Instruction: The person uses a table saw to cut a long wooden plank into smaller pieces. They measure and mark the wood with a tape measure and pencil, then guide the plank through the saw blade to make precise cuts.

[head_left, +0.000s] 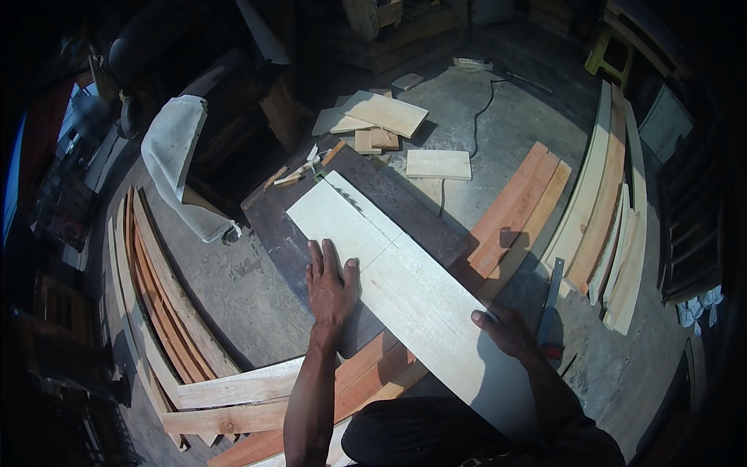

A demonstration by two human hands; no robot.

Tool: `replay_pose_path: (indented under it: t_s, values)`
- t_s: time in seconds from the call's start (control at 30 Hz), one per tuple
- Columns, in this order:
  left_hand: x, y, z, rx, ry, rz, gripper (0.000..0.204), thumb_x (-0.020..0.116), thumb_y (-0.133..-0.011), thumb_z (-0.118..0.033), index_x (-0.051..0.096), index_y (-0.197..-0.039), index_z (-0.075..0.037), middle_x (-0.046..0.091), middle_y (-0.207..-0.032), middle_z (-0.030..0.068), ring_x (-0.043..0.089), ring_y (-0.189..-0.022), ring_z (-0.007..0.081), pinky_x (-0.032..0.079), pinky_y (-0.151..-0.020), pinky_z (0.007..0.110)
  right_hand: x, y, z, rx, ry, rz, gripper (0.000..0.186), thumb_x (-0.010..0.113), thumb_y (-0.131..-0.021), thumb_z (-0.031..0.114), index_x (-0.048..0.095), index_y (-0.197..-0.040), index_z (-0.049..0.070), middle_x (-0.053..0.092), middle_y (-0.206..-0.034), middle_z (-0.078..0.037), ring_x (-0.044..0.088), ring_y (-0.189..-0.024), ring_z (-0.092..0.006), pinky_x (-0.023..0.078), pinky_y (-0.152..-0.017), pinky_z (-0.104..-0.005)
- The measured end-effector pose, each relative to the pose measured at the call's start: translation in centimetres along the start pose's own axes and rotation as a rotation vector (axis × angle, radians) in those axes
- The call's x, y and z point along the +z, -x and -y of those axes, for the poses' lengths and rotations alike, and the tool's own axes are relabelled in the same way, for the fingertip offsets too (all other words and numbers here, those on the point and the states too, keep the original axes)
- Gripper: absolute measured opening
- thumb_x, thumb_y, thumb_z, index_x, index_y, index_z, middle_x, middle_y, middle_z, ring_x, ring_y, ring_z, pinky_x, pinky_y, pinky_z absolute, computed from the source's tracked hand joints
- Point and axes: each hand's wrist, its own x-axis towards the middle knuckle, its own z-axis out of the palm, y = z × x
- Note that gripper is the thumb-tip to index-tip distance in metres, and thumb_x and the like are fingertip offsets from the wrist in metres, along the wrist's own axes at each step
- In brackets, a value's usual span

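A wide, pale wooden board [412, 288] slants from my lap up over a dark, flat table [272, 226]. Thin marked lines cross its upper half. Beside its far end is a dark toothed shape [346, 193]; I cannot tell whether it is a blade or a shadow. My left hand [331, 289] lies at the board's left edge, fingers stretched and apart, thumb over the wood. Along the right edge my right hand [510, 331] grips the board, thumb on top, its other fingers hidden underneath.
Reddish planks [517, 206] lie right of the table, near a handsaw-like flat metal tool [554, 288]. Long boards are stacked left [167, 296] and right [599, 194]. Offcuts [389, 113] and a dark cord [478, 113] lie beyond. A white sheet [171, 148] hangs at left.
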Motion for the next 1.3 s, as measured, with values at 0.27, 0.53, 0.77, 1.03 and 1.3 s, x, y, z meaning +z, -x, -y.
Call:
replay_pose_path:
  t_s: [0.27,0.53,0.77,1.03,1.3]
  values:
    - [0.1,0.0,-0.2,0.014,-0.006,0.014,0.078,0.051,-0.104,-0.048,0.029,-0.164,-0.002,0.016,-0.172,0.0254,0.025,-0.158,0.0383,0.017,-0.13,0.051,-0.1,0.0,-0.2,0.034,-0.017,-0.02,0.066,0.059,-0.103,0.041,0.052,-0.149,-0.004,0.063,-0.14,-0.029,0.058,-0.136,-0.0373,0.043,-0.113,-0.0427]
    - [-1.3,0.4,-0.8,-0.021,0.018,0.095,0.078,0.049,-0.106,-0.047,0.026,-0.164,0.0,0.016,-0.17,0.0305,0.023,-0.158,0.0431,0.019,-0.13,0.052,1.8,-1.2,-0.3,-0.202,-0.108,-0.178,0.035,0.065,-0.1,0.025,0.066,-0.112,-0.007,0.061,-0.084,-0.013,0.053,-0.082,-0.0215,0.046,-0.078,-0.04]
    - [-1.0,0.3,-0.6,-0.016,0.012,0.118,0.077,0.043,-0.107,-0.05,0.022,-0.165,-0.003,0.011,-0.172,0.0266,0.023,-0.157,0.0438,0.019,-0.13,0.053,2.1,1.3,1.9,-0.429,-0.072,-0.169,0.041,0.062,-0.1,0.018,0.063,-0.131,-0.01,0.07,-0.107,-0.015,0.059,-0.099,-0.0221,0.048,-0.091,-0.0381]
    - [-1.8,0.4,-0.8,-0.022,0.013,0.175,0.077,0.04,-0.109,-0.049,0.018,-0.166,-0.001,0.009,-0.173,0.025,0.022,-0.158,0.0409,0.016,-0.132,0.051,2.1,-2.8,1.3,-0.328,-0.081,-0.059,0.045,0.063,-0.1,0.022,0.062,-0.134,-0.008,0.07,-0.103,-0.018,0.062,-0.095,-0.0243,0.049,-0.088,-0.0399]
    - [-0.4,0.4,-0.3,0.013,0.029,-0.007,0.075,0.05,-0.105,-0.046,0.031,-0.162,0.0,0.021,-0.169,0.03,0.028,-0.156,0.0418,0.019,-0.13,0.051,0.6,-1.6,-1.1,-0.209,-0.055,-0.049,0.059,0.063,-0.1,0.035,0.057,-0.143,-0.004,0.071,-0.11,-0.024,0.066,-0.101,-0.0297,0.049,-0.093,-0.0405]
